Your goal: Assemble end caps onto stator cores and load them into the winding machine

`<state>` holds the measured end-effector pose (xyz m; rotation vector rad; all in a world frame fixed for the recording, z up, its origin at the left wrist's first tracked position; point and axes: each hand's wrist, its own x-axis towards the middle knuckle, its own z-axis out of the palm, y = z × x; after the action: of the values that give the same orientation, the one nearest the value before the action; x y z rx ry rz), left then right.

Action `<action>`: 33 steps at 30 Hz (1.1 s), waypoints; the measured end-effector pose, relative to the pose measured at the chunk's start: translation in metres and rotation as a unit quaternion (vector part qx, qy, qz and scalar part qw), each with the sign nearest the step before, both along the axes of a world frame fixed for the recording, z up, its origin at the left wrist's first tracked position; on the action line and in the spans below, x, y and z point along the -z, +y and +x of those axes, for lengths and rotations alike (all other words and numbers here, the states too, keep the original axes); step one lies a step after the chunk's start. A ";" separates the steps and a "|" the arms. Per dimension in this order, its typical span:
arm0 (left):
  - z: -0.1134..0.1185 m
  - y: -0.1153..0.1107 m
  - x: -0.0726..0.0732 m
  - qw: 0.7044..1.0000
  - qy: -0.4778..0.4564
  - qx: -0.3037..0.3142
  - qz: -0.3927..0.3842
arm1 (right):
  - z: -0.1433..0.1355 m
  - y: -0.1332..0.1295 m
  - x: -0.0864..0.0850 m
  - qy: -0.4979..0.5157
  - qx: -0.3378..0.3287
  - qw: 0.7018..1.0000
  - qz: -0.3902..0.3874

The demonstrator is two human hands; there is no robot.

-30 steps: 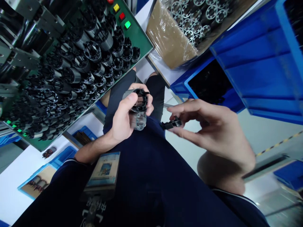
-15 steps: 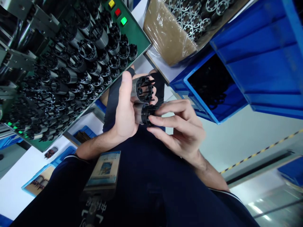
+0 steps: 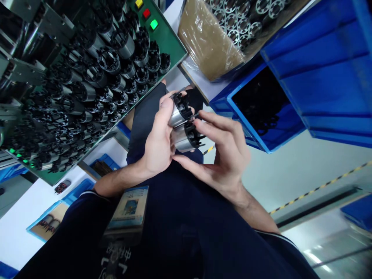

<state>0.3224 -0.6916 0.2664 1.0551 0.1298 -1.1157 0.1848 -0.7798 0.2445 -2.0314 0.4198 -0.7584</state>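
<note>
Two metal cylinders with black slotted plastic ends sit side by side in my left hand [image 3: 158, 143], whose fingers wrap round them from behind. The upper cylinder [image 3: 176, 113] and the lower cylinder [image 3: 181, 138] both have their black ends turned to the right. My right hand [image 3: 222, 155] is beside them, its index and middle fingertips at the black prongs between the two. Its thumb reaches under the lower cylinder, apart from the other fingers. Whether a small part is between the right fingertips is too small to tell.
Many similar cylinders stand on a green machine table [image 3: 174, 46] with lit buttons at the upper left. A plastic-lined carton [image 3: 203, 42] holds metal rings. A blue bin [image 3: 250, 131] with black parts is at the right. White benchtop [image 3: 23, 221] with trays lies lower left.
The cylinders have tilted and shifted slightly right in my left hand. My right fingers have moved up from the lower cylinder's black end, and the thumb has spread away from them.
</note>
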 end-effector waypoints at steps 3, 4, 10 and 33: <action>0.003 0.012 -0.002 0.999 -0.024 -0.010 -0.031 | -0.002 0.001 -0.003 -0.024 0.039 0.999 -0.012; 0.006 0.017 -0.001 0.998 -0.046 -0.005 -0.031 | -0.004 0.000 -0.005 -0.030 0.041 0.999 -0.009; 0.027 0.022 0.006 0.987 -0.157 -0.034 -0.021 | -0.012 -0.007 -0.015 0.071 -0.070 0.995 0.015; 0.017 0.030 0.071 0.952 0.239 0.104 0.158 | -0.107 -0.237 0.152 0.568 0.164 0.807 -0.002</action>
<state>0.3391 -0.6618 0.1950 1.0770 0.6117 -1.5670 0.0776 -1.0170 0.0925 -2.2460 1.4608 0.4021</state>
